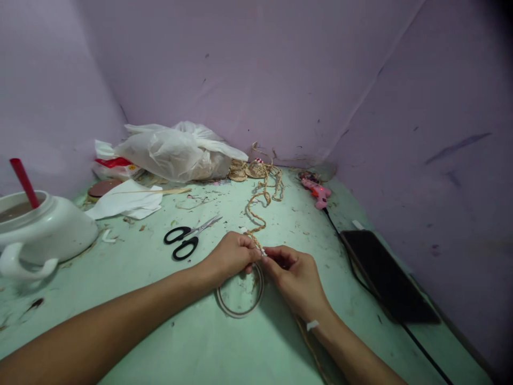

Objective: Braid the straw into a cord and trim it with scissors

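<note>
My left hand (pixel 236 255) and my right hand (pixel 298 275) meet at the middle of the table, both with fingertips pinched on a braided straw-coloured cord (pixel 256 214). White material wraps the cord at the pinch. Beyond my hands the cord winds away across the table. A thin ring (pixel 239 314), like a nearly used-up tape roll, sits just below my fingers; I cannot tell whether they touch it. A small white strip (pixel 312 324) sticks to my right wrist. Brown strands (pixel 310 347) run beside my right forearm.
Black-handled scissors (pixel 188 238) lie left of my hands. A white mug (pixel 60 227) stands at far left, near white paper (pixel 128 199) and a plastic bag (pixel 176 152). A pink glue gun (pixel 316 191) and its cable lie right, beside a dark phone (pixel 385 272).
</note>
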`<state>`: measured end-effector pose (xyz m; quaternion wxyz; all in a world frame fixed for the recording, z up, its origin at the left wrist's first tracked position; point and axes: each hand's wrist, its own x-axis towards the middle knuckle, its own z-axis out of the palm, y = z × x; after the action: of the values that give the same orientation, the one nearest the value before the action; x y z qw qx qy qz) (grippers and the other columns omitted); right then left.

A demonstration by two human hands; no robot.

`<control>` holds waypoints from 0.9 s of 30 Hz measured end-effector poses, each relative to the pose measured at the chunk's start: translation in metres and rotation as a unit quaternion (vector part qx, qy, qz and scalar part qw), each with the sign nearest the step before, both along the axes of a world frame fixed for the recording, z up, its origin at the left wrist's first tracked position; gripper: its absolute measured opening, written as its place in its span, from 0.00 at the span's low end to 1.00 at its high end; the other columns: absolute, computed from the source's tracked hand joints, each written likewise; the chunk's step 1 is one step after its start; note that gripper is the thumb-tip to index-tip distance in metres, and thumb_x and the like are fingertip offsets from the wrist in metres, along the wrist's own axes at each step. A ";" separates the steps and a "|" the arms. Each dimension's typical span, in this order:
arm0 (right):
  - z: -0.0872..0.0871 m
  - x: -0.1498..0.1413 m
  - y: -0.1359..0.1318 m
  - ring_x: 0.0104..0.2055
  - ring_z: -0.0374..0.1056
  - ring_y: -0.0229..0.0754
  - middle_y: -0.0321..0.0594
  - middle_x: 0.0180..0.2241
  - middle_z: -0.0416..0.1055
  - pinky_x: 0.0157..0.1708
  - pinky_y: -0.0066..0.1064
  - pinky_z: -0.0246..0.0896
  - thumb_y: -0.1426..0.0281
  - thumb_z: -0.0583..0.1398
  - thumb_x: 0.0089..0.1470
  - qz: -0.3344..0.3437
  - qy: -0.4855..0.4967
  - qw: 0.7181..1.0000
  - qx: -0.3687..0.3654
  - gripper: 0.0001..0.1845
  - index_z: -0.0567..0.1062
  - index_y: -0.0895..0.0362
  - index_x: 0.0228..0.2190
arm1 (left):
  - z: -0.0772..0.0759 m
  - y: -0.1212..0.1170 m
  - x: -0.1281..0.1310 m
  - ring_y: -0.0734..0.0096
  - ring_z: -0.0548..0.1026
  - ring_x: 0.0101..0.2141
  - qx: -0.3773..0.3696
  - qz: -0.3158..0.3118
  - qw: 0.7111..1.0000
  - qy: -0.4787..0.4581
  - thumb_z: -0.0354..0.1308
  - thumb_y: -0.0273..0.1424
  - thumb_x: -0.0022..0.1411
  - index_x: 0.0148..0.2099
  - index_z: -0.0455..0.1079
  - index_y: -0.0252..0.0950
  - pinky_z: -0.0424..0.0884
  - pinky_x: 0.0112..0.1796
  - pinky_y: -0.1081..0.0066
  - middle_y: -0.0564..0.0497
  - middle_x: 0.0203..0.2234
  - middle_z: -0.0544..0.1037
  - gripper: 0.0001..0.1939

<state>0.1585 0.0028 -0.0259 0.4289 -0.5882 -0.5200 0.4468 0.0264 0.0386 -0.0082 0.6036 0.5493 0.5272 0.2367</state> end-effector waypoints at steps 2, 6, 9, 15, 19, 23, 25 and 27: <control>0.000 -0.002 0.002 0.20 0.65 0.37 0.38 0.18 0.70 0.22 0.30 0.62 0.67 0.63 0.37 -0.035 0.092 0.994 -0.054 0.10 0.74 0.62 0.24 | 0.000 0.000 0.000 0.83 0.56 0.12 0.007 0.001 1.000 0.004 0.53 0.30 0.45 0.20 0.63 0.32 0.50 0.16 0.79 0.58 0.07 0.62 0.07; 0.006 -0.003 0.006 0.15 0.62 0.33 0.34 0.14 0.68 0.18 0.26 0.61 0.72 0.66 0.30 -0.079 0.245 0.956 -0.142 0.10 0.72 0.62 0.21 | -0.001 0.000 0.000 0.82 0.57 0.12 0.015 -0.017 1.000 0.008 0.53 0.32 0.47 0.20 0.64 0.32 0.52 0.17 0.78 0.57 0.08 0.63 0.09; 0.010 0.000 0.005 0.14 0.60 0.30 0.35 0.15 0.68 0.16 0.23 0.59 0.73 0.66 0.29 -0.049 0.302 0.936 -0.174 0.11 0.73 0.63 0.21 | -0.001 0.002 -0.002 0.81 0.59 0.14 0.040 -0.042 0.998 0.021 0.53 0.32 0.47 0.21 0.66 0.31 0.54 0.18 0.77 0.56 0.09 0.63 0.09; 0.010 0.000 0.002 0.17 0.62 0.33 0.36 0.16 0.69 0.19 0.26 0.59 0.69 0.66 0.32 -0.003 0.206 0.971 -0.119 0.12 0.74 0.63 0.21 | -0.005 0.003 -0.005 0.79 0.61 0.16 0.116 -0.044 0.989 0.076 0.51 0.28 0.43 0.20 0.67 0.31 0.54 0.19 0.76 0.54 0.12 0.66 0.06; 0.010 -0.001 0.002 0.18 0.62 0.33 0.37 0.17 0.70 0.19 0.24 0.54 0.70 0.67 0.29 -0.019 0.104 0.991 -0.080 0.11 0.74 0.63 0.20 | -0.007 0.002 -0.004 0.79 0.60 0.16 0.136 -0.047 0.986 0.082 0.52 0.27 0.42 0.19 0.66 0.32 0.54 0.18 0.77 0.55 0.12 0.65 0.05; 0.009 0.001 0.005 0.16 0.59 0.31 0.36 0.14 0.67 0.18 0.23 0.53 0.65 0.64 0.37 0.004 0.183 0.977 -0.112 0.12 0.70 0.63 0.18 | -0.006 0.002 -0.002 0.77 0.63 0.18 0.158 -0.105 0.978 0.086 0.49 0.30 0.47 0.20 0.66 0.32 0.56 0.20 0.76 0.52 0.14 0.68 0.09; 0.007 0.000 0.006 0.15 0.59 0.30 0.34 0.13 0.66 0.17 0.23 0.53 0.64 0.63 0.37 0.011 0.226 0.966 -0.122 0.13 0.69 0.62 0.17 | -0.004 0.000 -0.002 0.75 0.64 0.19 0.196 -0.108 0.965 0.136 0.48 0.31 0.48 0.21 0.67 0.33 0.55 0.20 0.76 0.51 0.16 0.70 0.11; 0.003 -0.004 0.006 0.14 0.58 0.30 0.32 0.12 0.64 0.16 0.22 0.52 0.64 0.63 0.38 0.002 0.237 0.965 -0.111 0.13 0.67 0.61 0.18 | 0.000 -0.002 -0.001 0.74 0.63 0.20 0.244 -0.095 0.941 0.213 0.47 0.32 0.48 0.21 0.67 0.34 0.53 0.20 0.75 0.51 0.16 0.70 0.11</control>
<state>0.1550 0.0089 -0.0224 0.4711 -0.5084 -0.3520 0.6290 0.0256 0.0363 -0.0087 0.3446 0.7650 0.5145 0.1771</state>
